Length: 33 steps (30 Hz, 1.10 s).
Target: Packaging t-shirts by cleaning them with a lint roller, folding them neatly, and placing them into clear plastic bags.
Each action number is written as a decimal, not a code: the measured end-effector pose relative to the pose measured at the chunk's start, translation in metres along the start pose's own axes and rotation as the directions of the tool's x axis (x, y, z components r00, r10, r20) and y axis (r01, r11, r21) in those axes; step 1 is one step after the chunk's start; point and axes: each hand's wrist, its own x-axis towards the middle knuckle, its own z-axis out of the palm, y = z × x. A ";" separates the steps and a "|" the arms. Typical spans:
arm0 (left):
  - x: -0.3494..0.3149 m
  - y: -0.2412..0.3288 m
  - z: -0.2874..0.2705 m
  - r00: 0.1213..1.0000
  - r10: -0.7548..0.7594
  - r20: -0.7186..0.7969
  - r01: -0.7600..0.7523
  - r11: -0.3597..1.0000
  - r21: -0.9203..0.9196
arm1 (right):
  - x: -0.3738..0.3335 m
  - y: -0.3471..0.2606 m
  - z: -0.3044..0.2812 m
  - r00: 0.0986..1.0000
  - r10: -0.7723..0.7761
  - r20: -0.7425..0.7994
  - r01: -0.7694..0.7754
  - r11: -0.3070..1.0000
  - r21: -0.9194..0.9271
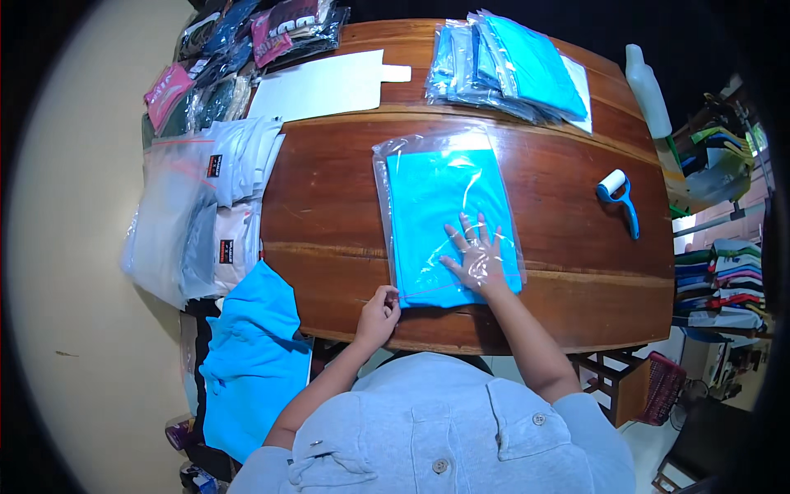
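Note:
A folded bright blue garment (440, 198) lies in a clear plastic bag (502, 156) on the wooden table before me. Its near edge sticks out a little past the bag's mouth, which is marked by a thin pinkish line. My right hand (477, 257) lies flat on the garment with fingers spread; plastic glare crosses the hand, so it appears to be inside the bag. At the near left corner, my left hand (379, 317) has its fingers closed on the bag's edge.
Bagged blue garments (527, 66) are piled at the far right. A white board (321, 86) lies far left, near empty clear bags (169, 222) and bagged white garments (243, 160). A blue lint roller (621, 202) rests right. Loose blue cloth (251, 362) hangs lower left.

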 end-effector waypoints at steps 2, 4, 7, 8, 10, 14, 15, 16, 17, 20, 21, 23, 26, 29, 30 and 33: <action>0.005 0.002 -0.001 0.999 0.051 -0.017 -0.050 0.998 0.048 | 0.022 0.006 0.004 0.999 0.009 0.033 -0.008 1.000 -0.027; 0.008 0.004 0.000 1.000 0.022 -0.016 -0.021 0.996 0.091 | 0.040 0.012 0.003 0.998 -0.045 0.052 0.044 0.999 0.015; 0.008 0.008 0.000 1.000 0.023 -0.009 -0.021 0.989 0.149 | 0.052 0.017 -0.002 0.993 -0.106 0.047 0.104 0.994 0.035; 0.008 0.009 0.000 0.998 0.057 -0.018 -0.054 0.988 0.143 | 0.053 0.020 -0.003 0.994 -0.107 0.035 0.105 0.993 0.056; 0.006 0.013 -0.002 0.999 0.029 -0.021 -0.026 0.992 0.127 | 0.043 0.025 -0.006 0.994 -0.110 -0.002 0.110 0.993 0.035; -0.005 0.018 -0.007 0.992 0.125 0.028 -0.128 0.966 0.223 | -0.012 0.033 -0.007 0.995 -0.011 -0.096 0.007 0.999 -0.043; -0.009 0.019 -0.007 0.987 0.152 0.052 -0.160 0.960 0.228 | -0.028 0.033 -0.006 0.996 0.026 -0.084 -0.027 1.000 -0.016; -0.014 0.019 -0.007 0.983 0.170 0.074 -0.183 0.958 0.222 | -0.038 0.032 -0.004 0.995 0.098 -0.005 -0.098 0.995 -0.004; -0.020 0.018 -0.006 0.985 0.157 0.077 -0.171 0.960 0.224 | -0.043 0.031 -0.003 0.997 0.066 -0.049 -0.065 0.998 0.023; -0.028 0.016 -0.002 0.990 0.125 0.062 -0.136 0.967 0.217 | -0.042 0.031 -0.001 0.998 0.063 -0.025 -0.063 0.998 -0.004; -0.028 0.015 -0.001 0.992 0.116 0.047 -0.123 0.966 0.228 | -0.034 0.031 -0.001 0.998 0.054 -0.028 -0.056 0.997 -0.047; -0.028 0.014 0.002 0.995 0.103 0.006 -0.102 0.966 0.239 | -0.017 0.031 -0.002 0.999 0.037 -0.036 -0.039 0.996 -0.080; -0.024 0.014 0.003 0.993 0.100 -0.057 -0.084 0.968 0.235 | -0.002 0.029 -0.006 0.999 0.020 -0.040 -0.023 0.997 -0.076; -0.023 0.013 -0.001 0.968 0.247 -0.047 -0.216 0.912 0.350 | -0.022 0.018 -0.010 0.999 -0.033 -0.010 0.031 0.980 -0.195; -0.024 0.012 -0.003 0.962 0.269 -0.036 -0.236 0.894 0.382 | -0.040 0.019 -0.016 0.987 0.004 0.160 0.006 0.998 -0.062; -0.027 0.007 -0.012 0.933 0.360 -0.009 -0.316 0.829 0.461 | -0.105 0.014 -0.026 0.994 -0.100 0.049 0.095 0.990 0.100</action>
